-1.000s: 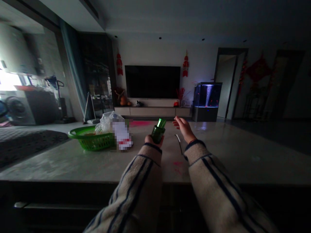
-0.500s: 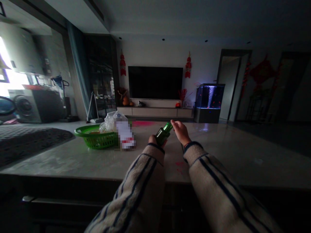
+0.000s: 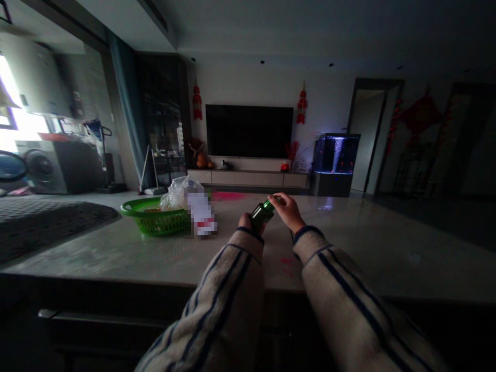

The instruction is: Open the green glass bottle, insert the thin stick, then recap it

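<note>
A small dark green bottle (image 3: 262,215) is tilted up to the right above the table, its lower part wrapped by my left hand (image 3: 245,222). My right hand (image 3: 287,208) closes its fingers round the bottle's bright green cap (image 3: 268,203) at the upper end. The fingers hide part of the cap, and I cannot tell whether it is loose from the bottle. Pinkish-red marks show on the tabletop near my right cuff.
On the pale table (image 3: 337,243), a green basket (image 3: 160,223) stands at the left with a clear plastic bag (image 3: 180,190) in it. A blurred white and red packet (image 3: 201,212) is beside it. Beyond are a television (image 3: 250,130) and a lit aquarium (image 3: 336,155).
My right fingers have moved down and left along the cap, covering more of it. The left hand still holds the bottle in nearly the same place.
</note>
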Demonstrator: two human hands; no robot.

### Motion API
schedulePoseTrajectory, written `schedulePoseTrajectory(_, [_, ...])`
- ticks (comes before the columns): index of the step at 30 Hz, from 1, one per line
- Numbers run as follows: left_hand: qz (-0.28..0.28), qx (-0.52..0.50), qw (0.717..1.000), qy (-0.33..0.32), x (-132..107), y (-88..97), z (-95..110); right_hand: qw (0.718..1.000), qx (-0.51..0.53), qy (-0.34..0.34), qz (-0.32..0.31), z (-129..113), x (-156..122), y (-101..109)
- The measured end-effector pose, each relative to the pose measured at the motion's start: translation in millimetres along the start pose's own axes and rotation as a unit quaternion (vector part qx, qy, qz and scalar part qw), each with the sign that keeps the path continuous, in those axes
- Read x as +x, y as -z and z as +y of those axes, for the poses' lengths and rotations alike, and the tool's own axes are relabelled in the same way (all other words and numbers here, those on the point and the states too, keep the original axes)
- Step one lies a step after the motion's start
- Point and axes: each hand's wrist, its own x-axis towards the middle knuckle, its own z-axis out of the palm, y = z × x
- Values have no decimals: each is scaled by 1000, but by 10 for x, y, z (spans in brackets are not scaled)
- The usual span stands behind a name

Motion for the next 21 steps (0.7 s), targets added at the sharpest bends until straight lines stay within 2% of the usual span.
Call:
schedulePoseTrajectory(2, [-9,17,1000,15,28,5,11,1000,2,2,1,3,1,4])
schedulePoseTrajectory(6, [-68,32,996,56,88,22,37,1000,25,16,-9,10,2,13])
schedulePoseTrajectory(9, [-81,22,995,61,101,28,47,999,29,23,-16,19,3,18])
schedulePoseTrajectory(21, [-11,-6,1000,19,-27,-9,23,997,64,-13,-35,51,15,14])
